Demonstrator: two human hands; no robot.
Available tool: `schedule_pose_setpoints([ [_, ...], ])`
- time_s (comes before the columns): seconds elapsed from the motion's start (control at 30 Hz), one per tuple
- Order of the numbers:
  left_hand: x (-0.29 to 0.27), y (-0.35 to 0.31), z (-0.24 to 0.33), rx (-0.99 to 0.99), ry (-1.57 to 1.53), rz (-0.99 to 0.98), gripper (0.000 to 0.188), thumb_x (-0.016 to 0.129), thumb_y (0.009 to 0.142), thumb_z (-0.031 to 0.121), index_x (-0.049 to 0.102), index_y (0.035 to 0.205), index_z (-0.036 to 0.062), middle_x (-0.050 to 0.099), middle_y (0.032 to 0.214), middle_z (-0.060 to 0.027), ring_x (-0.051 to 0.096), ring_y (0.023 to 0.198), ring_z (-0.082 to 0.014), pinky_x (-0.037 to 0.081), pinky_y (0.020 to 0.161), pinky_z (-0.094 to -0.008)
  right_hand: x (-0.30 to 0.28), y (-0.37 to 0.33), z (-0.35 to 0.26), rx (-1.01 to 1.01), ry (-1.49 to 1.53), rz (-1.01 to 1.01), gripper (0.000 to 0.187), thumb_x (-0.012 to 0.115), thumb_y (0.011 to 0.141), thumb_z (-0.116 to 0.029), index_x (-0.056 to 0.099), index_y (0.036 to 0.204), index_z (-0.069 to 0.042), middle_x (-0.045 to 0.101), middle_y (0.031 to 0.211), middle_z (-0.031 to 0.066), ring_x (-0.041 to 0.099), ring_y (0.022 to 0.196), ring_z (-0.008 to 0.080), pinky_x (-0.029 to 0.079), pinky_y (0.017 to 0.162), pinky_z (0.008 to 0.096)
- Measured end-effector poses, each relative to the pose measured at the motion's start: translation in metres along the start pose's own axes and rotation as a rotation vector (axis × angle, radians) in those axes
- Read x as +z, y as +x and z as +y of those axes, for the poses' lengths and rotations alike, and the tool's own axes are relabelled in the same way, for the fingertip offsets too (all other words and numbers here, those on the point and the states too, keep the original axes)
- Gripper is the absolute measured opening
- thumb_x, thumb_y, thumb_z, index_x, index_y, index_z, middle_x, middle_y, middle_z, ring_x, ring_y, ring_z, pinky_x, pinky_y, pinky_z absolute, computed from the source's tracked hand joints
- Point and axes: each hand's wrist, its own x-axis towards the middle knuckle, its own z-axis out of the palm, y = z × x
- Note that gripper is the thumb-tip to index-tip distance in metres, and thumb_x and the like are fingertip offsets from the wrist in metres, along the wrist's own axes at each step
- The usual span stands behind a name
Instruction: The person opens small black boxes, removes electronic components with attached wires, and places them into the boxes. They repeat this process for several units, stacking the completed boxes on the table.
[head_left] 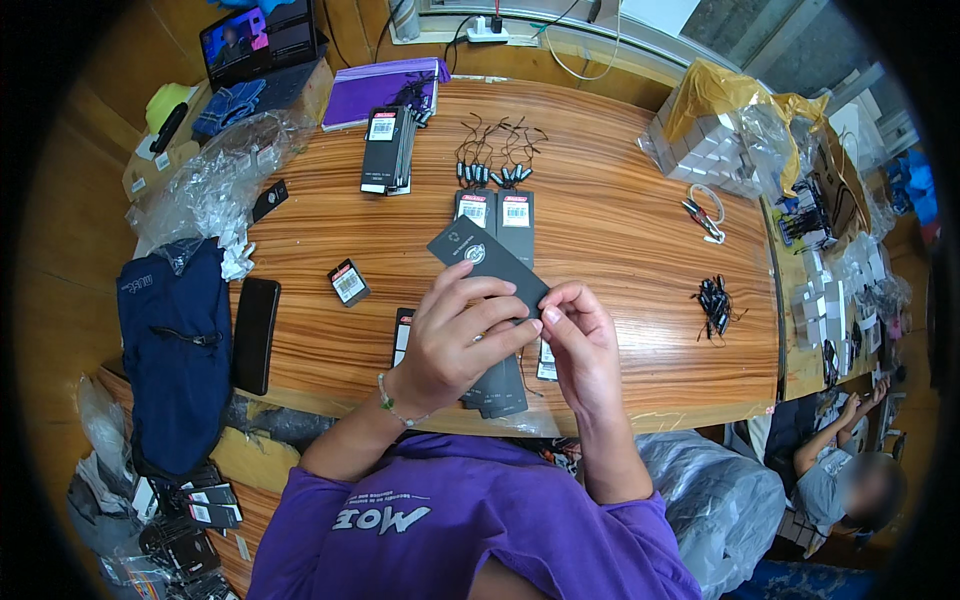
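Note:
Above the table I hold a black hang tag (505,265) slantwise, a round pale emblem on its face. My left hand (455,330) is closed on it, its fingers laid across the lower part. At its right corner my right hand (583,345) pinches it between thumb and fingertips. Beyond it lie two rows of black tags with white labels (515,212), black strings (500,150) fanned out at their far ends. More dark tags (500,390) lie beneath my hands, partly hidden, with a labelled tag (402,335) peeking out beside my left hand.
A tag stack (385,155) stands at the back left, near a purple pouch (350,95). One small tag (348,283) and a phone (256,335) lie left. Snips (703,220) and a bundle of black strings (714,305) lie right. Another person (825,490) sits at lower right.

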Motion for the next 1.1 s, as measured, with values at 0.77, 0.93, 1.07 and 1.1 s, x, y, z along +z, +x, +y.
schedule_pose_setpoints([
  [0.77, 0.018, -0.013, -0.003, -0.534, -0.865, -0.093, 0.02, 0.063, 0.073, -0.008, 0.054, 0.09, -0.0015, 0.052, 0.092, -0.0077, 0.054, 0.087, -0.0122, 0.048, 0.074, -0.0241, 0.019, 0.016, -0.041, -0.364, 0.484, -0.232, 0.009, 0.043, 0.093, -0.017, 0.04, 0.097, -0.01, 0.042, 0.063, 0.0021, 0.035, 0.052, 0.0085, 0.035, 0.051, 0.0244],
  [0.93, 0.02, -0.007, 0.003, -0.584, -0.787, -0.018, 0.018, 0.068, 0.071, 0.002, 0.058, 0.087, 0.0012, 0.057, 0.089, -0.0065, 0.058, 0.081, -0.0163, 0.049, 0.072, -0.0257, 0.02, 0.013, -0.044, -0.354, 0.485, -0.213, 0.01, 0.044, 0.092, -0.016, 0.041, 0.098, -0.009, 0.043, 0.064, 0.002, 0.036, 0.053, 0.0085, 0.035, 0.052, 0.0242],
  [1.07, 0.014, -0.003, 0.002, -0.441, -0.548, 0.076, 0.019, 0.069, 0.069, 0.001, 0.059, 0.085, 0.002, 0.056, 0.092, -0.0067, 0.057, 0.084, -0.0184, 0.048, 0.07, -0.0284, 0.017, 0.007, -0.043, -0.409, 0.256, -0.233, 0.012, 0.045, 0.092, -0.016, 0.042, 0.099, -0.008, 0.047, 0.067, 0.0039, 0.039, 0.054, 0.0089, 0.035, 0.053, 0.0242],
  [1.1, 0.008, 0.001, 0.002, -0.378, -0.452, 0.085, 0.019, 0.069, 0.068, 0.001, 0.06, 0.084, 0.0023, 0.056, 0.093, -0.0069, 0.056, 0.084, -0.0192, 0.047, 0.069, -0.029, 0.012, 0.008, -0.04, -0.439, 0.156, -0.257, 0.013, 0.047, 0.09, -0.009, 0.041, 0.102, -0.005, 0.051, 0.071, 0.0058, 0.045, 0.059, 0.0096, 0.037, 0.056, 0.024],
])
